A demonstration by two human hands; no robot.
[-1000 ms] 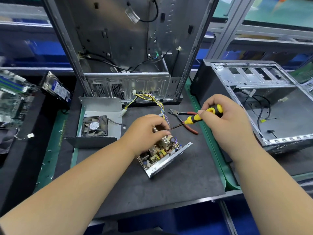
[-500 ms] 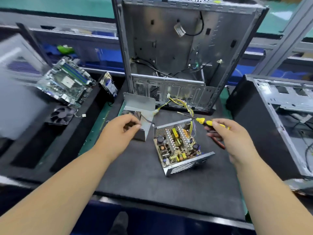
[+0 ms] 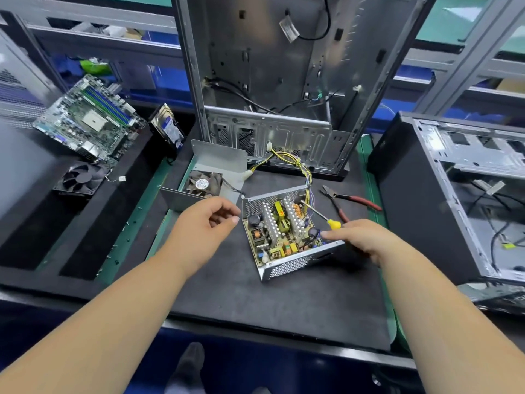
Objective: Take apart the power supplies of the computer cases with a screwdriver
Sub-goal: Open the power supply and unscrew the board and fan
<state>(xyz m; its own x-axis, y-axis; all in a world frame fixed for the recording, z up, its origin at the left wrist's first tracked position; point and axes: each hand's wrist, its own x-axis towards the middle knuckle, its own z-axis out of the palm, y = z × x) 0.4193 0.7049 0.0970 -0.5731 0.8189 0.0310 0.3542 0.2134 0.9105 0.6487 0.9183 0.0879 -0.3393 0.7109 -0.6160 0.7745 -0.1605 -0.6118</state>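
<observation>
The opened power supply (image 3: pixel 287 233) lies on the dark mat (image 3: pixel 241 291) of the tabletop, near its middle, with its circuit board, heat sinks and yellow transformer exposed inside a perforated metal tray. A bundle of yellow and black wires (image 3: pixel 287 160) runs from the far side of the power supply toward the upright computer case (image 3: pixel 284 81), which stands open at the back of the mat with loose black cables inside. The right hand (image 3: pixel 360 240) holds the screwdriver (image 3: pixel 321 216) by its yellow handle; the fingers are curled round the handle, and the metal shaft points up and to the left, over the near right corner of the board. The index finger extends toward the right edge of the tray. The left hand (image 3: pixel 204 226) hovers just left of the power supply, its fingers loosely curled and holding nothing, apart from the tray wall. Behind the left hand lies the removed metal cover (image 3: pixel 218 163) with a fan (image 3: pixel 203 184) mounted in it. Red-handled pliers (image 3: pixel 346 201) lie on the mat to the right of the power supply. A second computer case (image 3: pixel 454 194) lies on its side at the right edge. To the left, on a separate dark surface, rest a motherboard (image 3: pixel 88 118), a hard drive (image 3: pixel 167 126) standing tilted, and a loose black fan (image 3: pixel 79 179).
</observation>
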